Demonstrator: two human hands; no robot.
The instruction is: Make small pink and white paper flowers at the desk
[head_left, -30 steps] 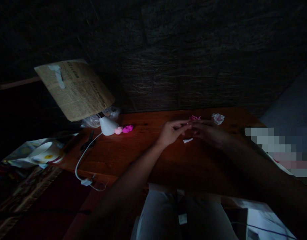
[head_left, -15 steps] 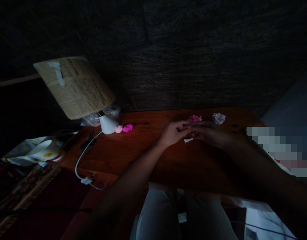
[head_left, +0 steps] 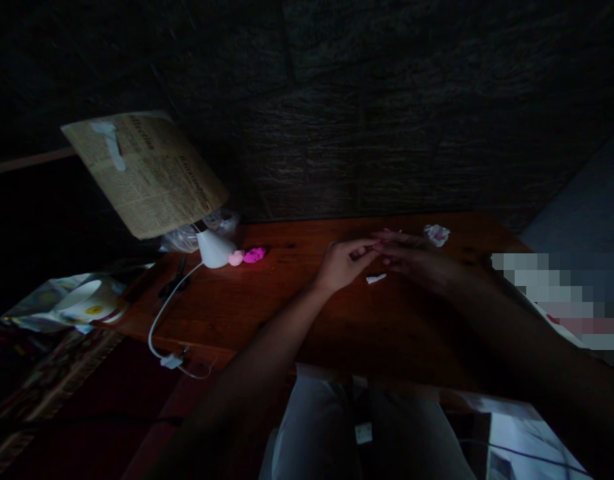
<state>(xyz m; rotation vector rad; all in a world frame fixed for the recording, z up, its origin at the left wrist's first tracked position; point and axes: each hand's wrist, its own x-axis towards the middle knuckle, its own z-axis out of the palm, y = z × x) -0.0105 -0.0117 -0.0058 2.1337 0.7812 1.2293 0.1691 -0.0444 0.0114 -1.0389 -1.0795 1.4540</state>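
Observation:
My left hand (head_left: pixel 343 263) and my right hand (head_left: pixel 417 261) meet fingertip to fingertip just above the wooden table. The left fingers are pinched together, and a trace of pink shows at their tips, too small and dark to name. The right fingers curl against that same spot. Behind the hands a crumpled pink piece (head_left: pixel 394 231) is almost wholly covered by the right fingers. A small white strip (head_left: pixel 375 279) lies just below the hands. To the right of them rests a crumpled whitish-pink ball (head_left: pixel 437 235).
On the left stands a white lamp (head_left: pixel 214 250) with a newsprint shade (head_left: pixel 149 177). Pale pink (head_left: pixel 236 258) and bright pink lumps (head_left: pixel 254 255) touch its base. Dark scissors (head_left: pixel 177 280) and a white cord (head_left: pixel 154 320) lie nearby. A white cup (head_left: pixel 89 301) is far left.
The right fingers have shifted over the crumpled pink piece, which now shows much less. Both hands have moved up slightly off the white strip, leaving it in fuller view.

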